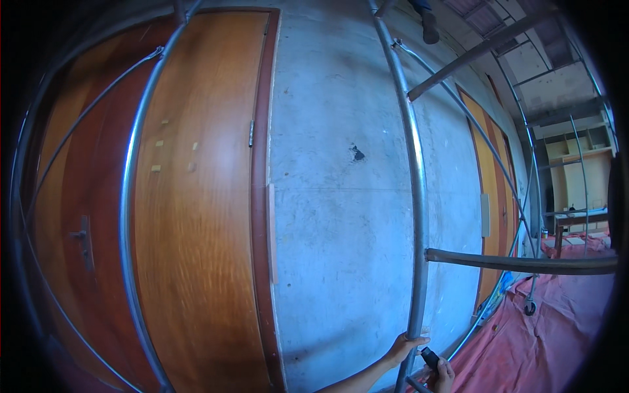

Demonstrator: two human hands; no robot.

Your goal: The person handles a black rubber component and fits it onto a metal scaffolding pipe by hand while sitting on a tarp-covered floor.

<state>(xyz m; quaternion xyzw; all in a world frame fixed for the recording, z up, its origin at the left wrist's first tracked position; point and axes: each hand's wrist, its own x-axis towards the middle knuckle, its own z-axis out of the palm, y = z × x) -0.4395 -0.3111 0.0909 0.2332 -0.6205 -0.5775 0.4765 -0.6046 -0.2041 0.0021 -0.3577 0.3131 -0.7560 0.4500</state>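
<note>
Low in the view, my left hand point(401, 349) is closed around an upright metal scaffold pole point(418, 216), its fingertips showing past the pole's right side. Just right of it, my right hand point(445, 376) grips a short black cylindrical object point(430, 357) that I cannot name more closely. The object tilts up and left toward the pole, close to my left hand's fingers. The lower part of my right hand is cut off by the picture's edge.
A horizontal scaffold bar point(524, 263) juts right from the pole. Another scaffold pole point(134, 150) stands before a wooden door point(196, 196). Behind is a grey wall point(334, 262) with a dark hole. Pink sheeting point(524, 340) covers the floor. Someone's shoe point(430, 31) hangs overhead.
</note>
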